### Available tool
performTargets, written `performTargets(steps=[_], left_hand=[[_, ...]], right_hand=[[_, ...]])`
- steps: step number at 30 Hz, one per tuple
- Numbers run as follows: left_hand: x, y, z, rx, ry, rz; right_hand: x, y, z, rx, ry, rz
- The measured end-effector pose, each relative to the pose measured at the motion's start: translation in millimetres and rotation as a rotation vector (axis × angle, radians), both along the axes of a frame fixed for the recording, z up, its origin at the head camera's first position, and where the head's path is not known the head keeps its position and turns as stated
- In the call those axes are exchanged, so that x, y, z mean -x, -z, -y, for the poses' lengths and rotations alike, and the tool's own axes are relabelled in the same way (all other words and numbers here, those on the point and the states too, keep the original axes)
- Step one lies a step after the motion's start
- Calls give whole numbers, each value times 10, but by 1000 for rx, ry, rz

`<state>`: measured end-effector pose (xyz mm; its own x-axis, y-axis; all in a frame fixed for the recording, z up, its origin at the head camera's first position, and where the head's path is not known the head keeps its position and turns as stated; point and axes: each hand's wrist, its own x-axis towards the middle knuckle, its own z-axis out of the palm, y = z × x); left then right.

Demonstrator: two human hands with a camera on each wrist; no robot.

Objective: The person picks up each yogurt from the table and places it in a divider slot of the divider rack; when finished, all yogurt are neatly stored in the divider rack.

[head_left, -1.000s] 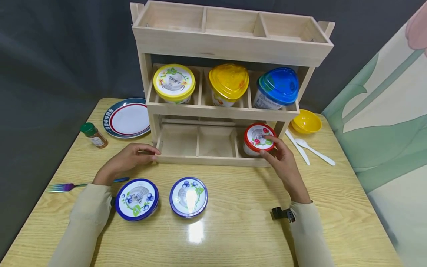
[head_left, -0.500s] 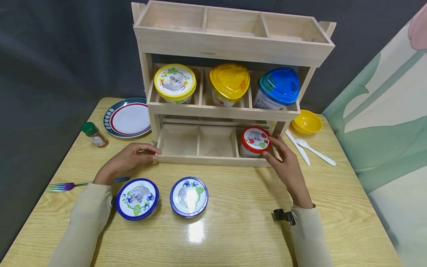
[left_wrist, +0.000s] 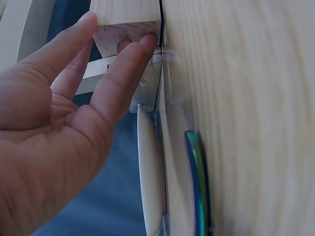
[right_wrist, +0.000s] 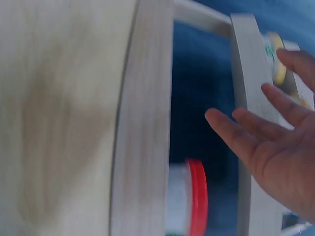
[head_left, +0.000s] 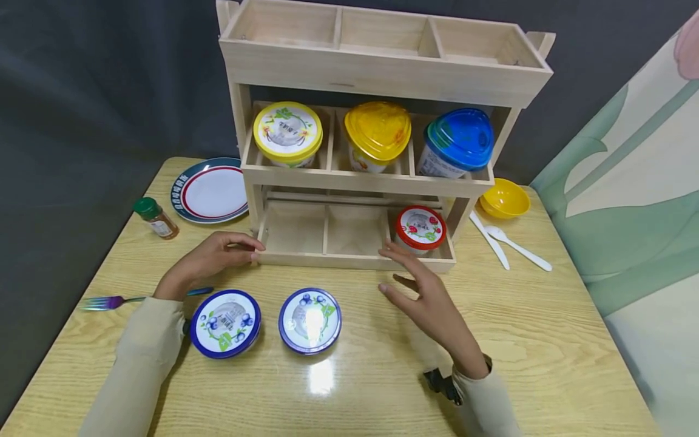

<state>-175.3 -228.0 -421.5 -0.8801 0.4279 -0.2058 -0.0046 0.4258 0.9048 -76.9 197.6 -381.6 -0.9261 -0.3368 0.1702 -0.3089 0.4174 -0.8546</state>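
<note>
A wooden three-tier rack (head_left: pixel 349 262) stands at the back of the table. My left hand (head_left: pixel 210 261) rests its fingertips against the rack's lower left front corner. The left wrist view shows thumb and fingers lightly bent at that wooden end (left_wrist: pixel 129 30). A tub with a red berry lid (head_left: pixel 420 227) sits in the bottom right compartment. In front of the rack, apart from the tub, my right hand (head_left: pixel 428 300) hovers with loose, spread fingers and holds nothing. Two blue-lidded blueberry tubs, one left (head_left: pixel 226 325) and one right (head_left: pixel 309 321), stand on the table.
The middle tier bears a yellow-lidded round tub (head_left: pixel 287 133), a yellow-lidded tub (head_left: pixel 377 136) and a blue-lidded tub (head_left: pixel 459 142). Left are a plate (head_left: pixel 213 191), spice jar (head_left: pixel 155 218) and fork (head_left: pixel 106 302); right are a yellow bowl (head_left: pixel 505 199), white knife (head_left: pixel 490 241) and spoon (head_left: pixel 519 249).
The red-lidded tub slid slightly left, then settled in the bottom right compartment. My right hand let go and moved left and toward the front. My left hand stayed at the corner.
</note>
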Motion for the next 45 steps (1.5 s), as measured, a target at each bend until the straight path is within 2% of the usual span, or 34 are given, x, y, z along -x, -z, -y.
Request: performTargets(steps=[4,10,16,21,24,32,39,45], left_hand=[[14,0,-5,-4,1,2],[12,-30,-7,-18,3,-4],[9,-43,-9,-8,0,6],[9,-24,-6,0,-1,4],[10,-6,-4,0,-1,5],[24,5,4,5,-5,10],[28,-5,8,10,-4,-1],[14,5,9,-12,5,-3]], right_hand=[[-61,39,189,7,-144,64],[-118,110,355,80,-306,195],[-154,189,458,47,-403,237],[-201,251,509,42,-434,243],[-223,277,535,30,-441,215],[-235,343,573,-37,-397,215],[-217,404,593,38,-398,243],[-222,399,583,25,-404,253]])
